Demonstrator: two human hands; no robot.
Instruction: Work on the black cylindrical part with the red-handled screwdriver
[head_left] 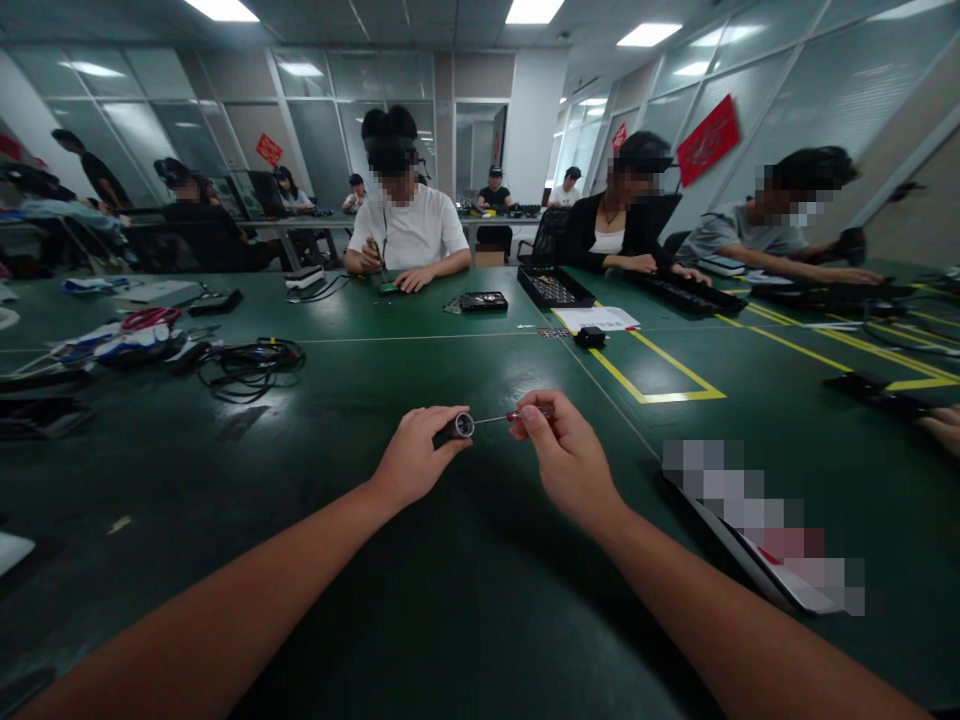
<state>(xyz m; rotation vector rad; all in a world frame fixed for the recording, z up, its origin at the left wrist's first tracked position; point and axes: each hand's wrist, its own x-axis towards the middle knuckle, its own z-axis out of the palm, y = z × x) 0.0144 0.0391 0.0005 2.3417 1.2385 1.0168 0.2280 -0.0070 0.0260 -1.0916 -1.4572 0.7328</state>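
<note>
My left hand (416, 455) is closed around a small dark cylinder (464, 425) with a pale metallic ring at its end. That round end faces toward my right side, and its inside is too small to make out. Between the fingertips of my right hand (559, 445) is a screwdriver (515, 415) with a reddish handle and a thin metal shaft. The shaft points left, and its tip is at the open face of the cylinder; I cannot tell whether it touches. Both hands are held over the green table (450, 600).
A partly blurred white packet (750, 530) lies right of my right forearm. Black cables (255, 365) are heaped at left. Ahead are a small black block (590, 337), a paper sheet (600, 318) and a black tray (555, 287). A co-worker in white (412, 225) sits opposite.
</note>
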